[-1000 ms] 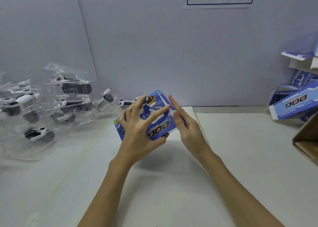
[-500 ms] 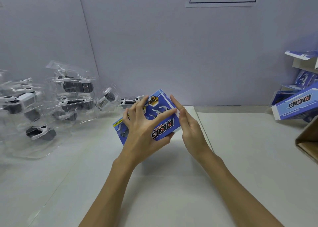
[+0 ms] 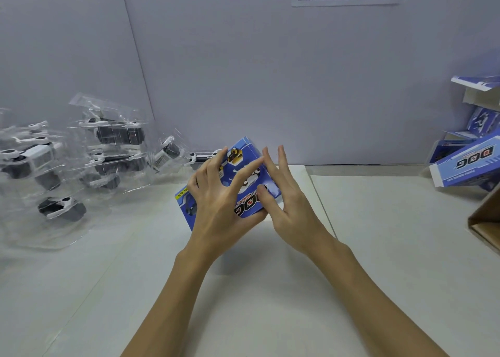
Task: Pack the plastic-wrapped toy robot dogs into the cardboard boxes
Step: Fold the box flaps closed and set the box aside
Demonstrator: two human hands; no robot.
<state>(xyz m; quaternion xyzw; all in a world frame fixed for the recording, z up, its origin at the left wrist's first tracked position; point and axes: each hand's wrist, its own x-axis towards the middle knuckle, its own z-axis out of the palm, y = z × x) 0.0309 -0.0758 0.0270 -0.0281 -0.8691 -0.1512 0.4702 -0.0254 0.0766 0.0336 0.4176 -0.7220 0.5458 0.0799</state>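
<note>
A blue cardboard box (image 3: 250, 152) printed "DOG" is held tilted just above the white table (image 3: 378, 262) at centre. My left hand (image 3: 216, 208) grips it, fingers spread over its printed face and thumb under its lower edge. My right hand (image 3: 290, 208) is at the box's right end, fingers straight and pointing up, thumb pressing on that end. Several plastic-wrapped toy robot dogs (image 3: 119, 136) lie piled at the left against the wall, one of them (image 3: 61, 209) nearer the front. The box's contents are hidden.
More blue "DOG" boxes (image 3: 465, 163) are stacked at the far right, some with open flaps. A brown cardboard carton (image 3: 484, 221) juts in at the right edge. A grey wall stands close behind the table.
My right hand has closed in on the box's right end and its thumb now presses there. My left hand keeps its grip, and the box has shifted slightly right.
</note>
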